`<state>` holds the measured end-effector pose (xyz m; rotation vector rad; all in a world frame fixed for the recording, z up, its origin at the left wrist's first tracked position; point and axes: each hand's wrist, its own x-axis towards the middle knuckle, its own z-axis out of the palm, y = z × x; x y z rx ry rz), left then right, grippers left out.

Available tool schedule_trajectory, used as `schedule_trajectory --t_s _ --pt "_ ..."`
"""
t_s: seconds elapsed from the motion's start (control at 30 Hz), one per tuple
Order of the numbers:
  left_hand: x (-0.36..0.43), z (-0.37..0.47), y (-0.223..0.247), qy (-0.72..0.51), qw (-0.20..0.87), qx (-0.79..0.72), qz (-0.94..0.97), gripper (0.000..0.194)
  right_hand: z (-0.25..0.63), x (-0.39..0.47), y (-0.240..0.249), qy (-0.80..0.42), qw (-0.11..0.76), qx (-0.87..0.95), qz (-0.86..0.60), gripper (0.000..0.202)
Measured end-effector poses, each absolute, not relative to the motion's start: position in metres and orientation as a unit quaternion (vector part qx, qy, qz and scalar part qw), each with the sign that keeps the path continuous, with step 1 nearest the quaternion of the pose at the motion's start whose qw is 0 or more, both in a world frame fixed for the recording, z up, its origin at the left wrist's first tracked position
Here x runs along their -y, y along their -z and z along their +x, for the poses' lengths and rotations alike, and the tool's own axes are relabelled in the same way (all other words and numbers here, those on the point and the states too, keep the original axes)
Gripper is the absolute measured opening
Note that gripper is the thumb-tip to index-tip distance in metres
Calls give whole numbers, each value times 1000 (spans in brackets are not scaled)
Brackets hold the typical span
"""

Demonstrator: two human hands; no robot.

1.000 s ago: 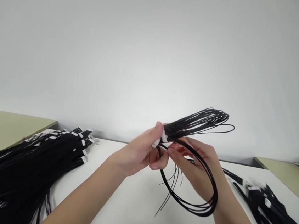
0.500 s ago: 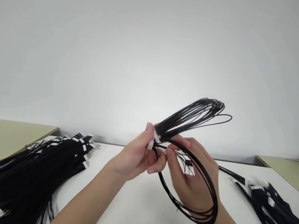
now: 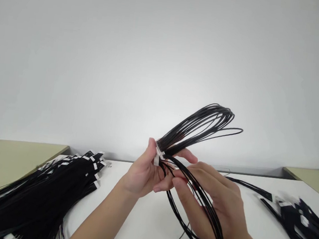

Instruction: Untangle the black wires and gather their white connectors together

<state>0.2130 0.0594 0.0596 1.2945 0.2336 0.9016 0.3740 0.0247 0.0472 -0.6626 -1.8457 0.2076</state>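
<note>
My left hand (image 3: 145, 175) is closed around the white connectors (image 3: 158, 153) of a black wire harness (image 3: 204, 124), held above the table. One bunch of its wires loops up and to the right. A second loop (image 3: 212, 212) hangs down in front of my right hand (image 3: 216, 201). The thumb and fingers of my right hand pinch thin black wires just right of the connectors; the exact grip is partly hidden behind the hanging loop. Loose wire ends (image 3: 181, 238) dangle below that hand.
A large pile of black harnesses with white connectors (image 3: 43, 194) lies at left. A smaller pile (image 3: 302, 225) lies at right on the white table (image 3: 137, 223). Beige surfaces (image 3: 4, 156) flank the table, and a pale wall (image 3: 125, 62) rises behind.
Both hands and the harness sit slightly lower in view. My right hand has shifted a little right and down, and loose wire ends now show below it.
</note>
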Motion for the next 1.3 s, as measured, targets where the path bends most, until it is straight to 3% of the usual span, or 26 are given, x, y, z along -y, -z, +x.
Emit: schedule_trajectory --t_s 0.23,0.4,0.63,0.83,1.1,1.23,1.3 --pt "-59 212 -52 -435 717 -107 534 60 371 -31 -49 -320 540 705 -330 4" --pt "-59 216 -54 -412 773 -39 481 44 375 -35 -51 -468 489 657 -333 18" --pt "-60 221 -51 -370 804 35 464 40 377 -38 -57 -639 443 578 -249 29" --pt "-64 222 -44 -373 812 51 445 37 376 -41 -56 -672 393 568 -266 29" --pt "-68 222 -44 -348 833 132 408 31 388 -44 -61 -637 427 583 -269 20" --pt "-69 217 -46 -363 815 106 439 32 417 -44 -67 -678 451 553 -174 11" --pt "-68 214 -48 -386 799 65 455 34 434 -42 -71 -683 452 564 -107 16"
